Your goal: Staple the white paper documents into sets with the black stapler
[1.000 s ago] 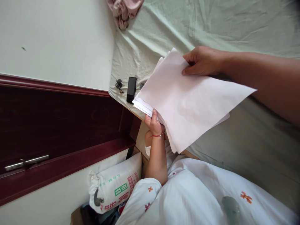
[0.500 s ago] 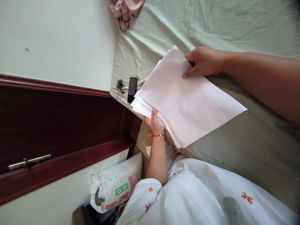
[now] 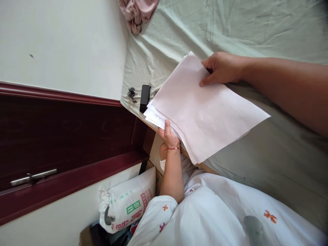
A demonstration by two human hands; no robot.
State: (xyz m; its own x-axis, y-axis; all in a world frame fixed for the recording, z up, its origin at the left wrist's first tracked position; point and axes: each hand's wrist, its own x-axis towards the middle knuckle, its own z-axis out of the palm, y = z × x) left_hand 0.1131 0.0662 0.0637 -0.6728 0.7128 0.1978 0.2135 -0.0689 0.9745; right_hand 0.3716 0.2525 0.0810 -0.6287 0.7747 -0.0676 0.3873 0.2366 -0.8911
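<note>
My left hand (image 3: pixel 169 135), with a red string bracelet at its wrist, is closed on the lower left edge of a stack of paper sheets (image 3: pixel 205 112). Its thumb lies on top and most of its fingers are hidden beneath. My right hand (image 3: pixel 217 68) pinches the upper right edge of the same stack, thumb over the top sheet. That top sheet is blank and pale. Under it, fanned sheets stick out at the left, one with small printing (image 3: pixel 157 118). The stack is tilted above the bed.
A pale green bed sheet (image 3: pixel 243 27) spreads beneath. Near its left corner lie a black rectangular object (image 3: pixel 145 98) and a bunch of keys (image 3: pixel 131 93). Pink cloth (image 3: pixel 138 13) is at the back. A dark red door (image 3: pixel 64 130) stands left, above a white printed sack (image 3: pixel 128 201).
The hands and papers keep nearly the same pose. The whole view has shifted very slightly, and a lower sheet's edge shows a bit more at the lower right.
</note>
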